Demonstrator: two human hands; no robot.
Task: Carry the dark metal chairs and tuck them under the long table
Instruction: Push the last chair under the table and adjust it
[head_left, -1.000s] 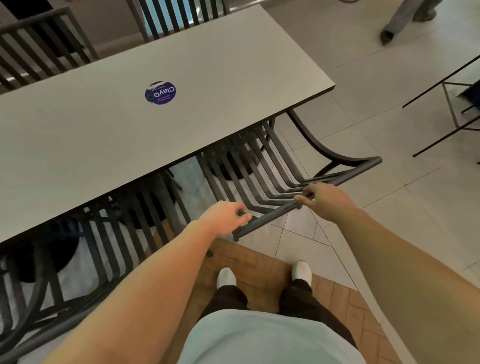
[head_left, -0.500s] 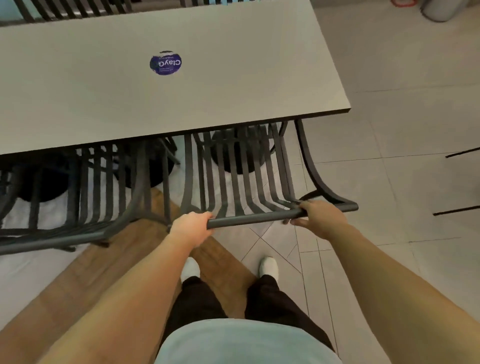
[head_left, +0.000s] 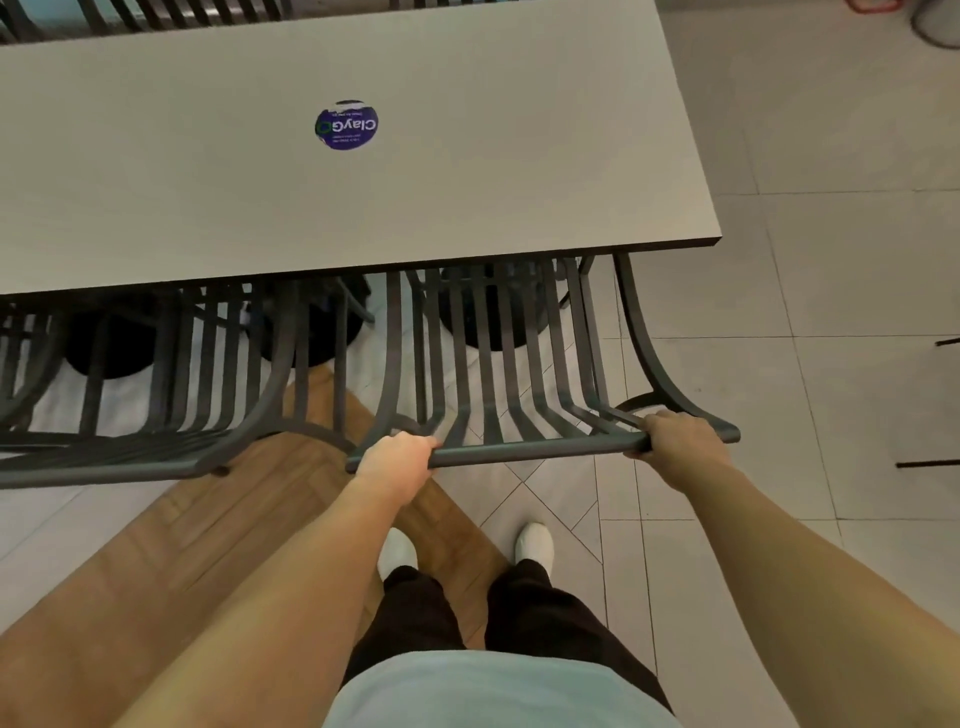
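Both our hands curl round the top rail of a dark metal chair (head_left: 498, 364): left hand (head_left: 397, 462) at its left end, right hand (head_left: 675, 447) near its right end. Ahead of our hands, its slatted seat sits under the long table (head_left: 467, 197); another chair (head_left: 156, 405) stands left of our left hand.

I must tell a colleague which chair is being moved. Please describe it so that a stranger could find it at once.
Find the long table with the round blue sticker. Two dark slatted chairs stand along its near edge. It is the right one, near the table's corner, and the only one whose top rail both hands grip, left hand and right hand.
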